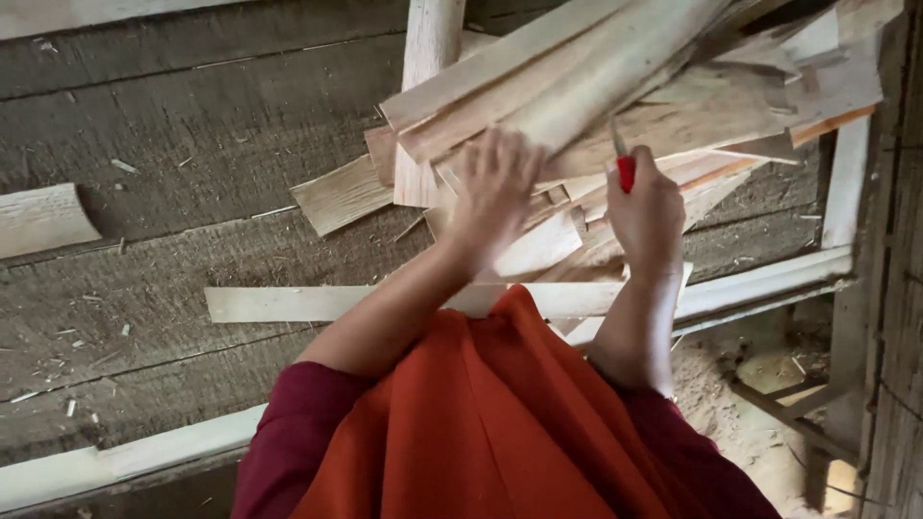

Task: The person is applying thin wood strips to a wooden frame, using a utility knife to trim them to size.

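Wooden strips lie heaped just past my fingers on the plank surface. My left hand rests flat on them, fingers spread and released. My right hand is clenched on a red-handled tool, its tip touching one strip. One pale slat lies under my forearms.

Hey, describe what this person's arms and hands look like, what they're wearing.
Both forearms are bare. The left hand and right hand wear no gloves or visible rings. Dark maroon sleeves are pushed up near the elbows, with orange-red cloth draped between them.
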